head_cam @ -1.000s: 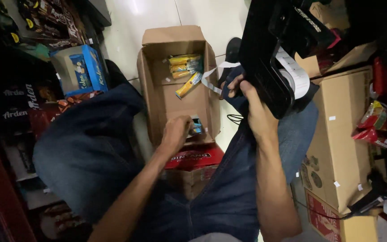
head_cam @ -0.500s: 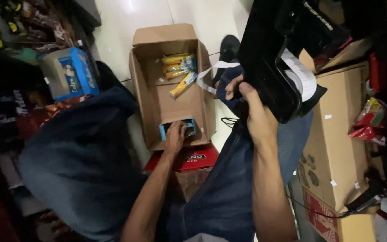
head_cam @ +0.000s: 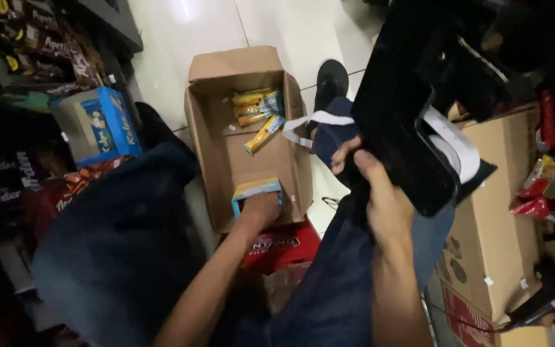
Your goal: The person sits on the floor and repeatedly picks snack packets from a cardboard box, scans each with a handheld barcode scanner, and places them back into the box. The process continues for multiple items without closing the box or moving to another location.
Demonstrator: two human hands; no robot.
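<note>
Blue carton: a blue and grey box stands at the far left on a dark shelf, beside rows of dark snack packets.
Left knee: a leg in dark blue jeans fills the lower left, just beside the cardboard box.
Cardboard box: an open brown box sits on the pale tiled floor, flaps up, between the person's legs.
Yellow packets: a few yellow snack packets lie at the far end of the box; one lies tilted nearer the middle.
Left hand: the left hand reaches down into the near end of the box and closes around a small blue-edged packet.
Red box: a red box lies just below the cardboard box, touching its near edge.
Right hand: the right hand grips a black label gun, fingers curled narrow around its handle.
Label roll: a white roll sits in the gun's side.
Right side: a large brown box stands at the right, red packets beside it.
</note>
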